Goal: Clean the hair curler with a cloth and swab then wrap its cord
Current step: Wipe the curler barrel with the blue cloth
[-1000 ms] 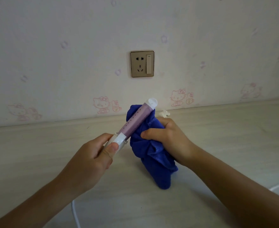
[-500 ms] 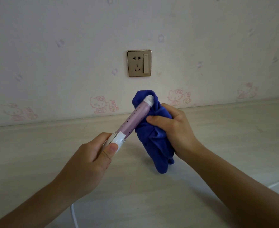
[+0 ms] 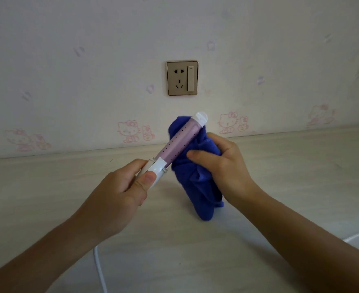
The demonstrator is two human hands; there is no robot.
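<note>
Hair curler (image 3: pixel 177 142) aslant, tip up-right, seemingly wallward

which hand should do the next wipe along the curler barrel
Right. The right hand grips the blue cloth against the purple barrel; the left hand is busy holding the white handle.

The hair curler (image 3: pixel 178 142) slants above the table (image 3: pixel 47 187), its near end in the left hand (image 3: pixel 119 191) and its far end toward the wall behind. The cloth (image 3: pixel 197 182) lies against the curler's right and far side, bunched in the right hand (image 3: pixel 223 166) just right of it. The cord (image 3: pixel 99 269) runs on the table nearer than the left hand, and the socket (image 3: pixel 182 78) sits on the wall above the curler's tip.
</note>
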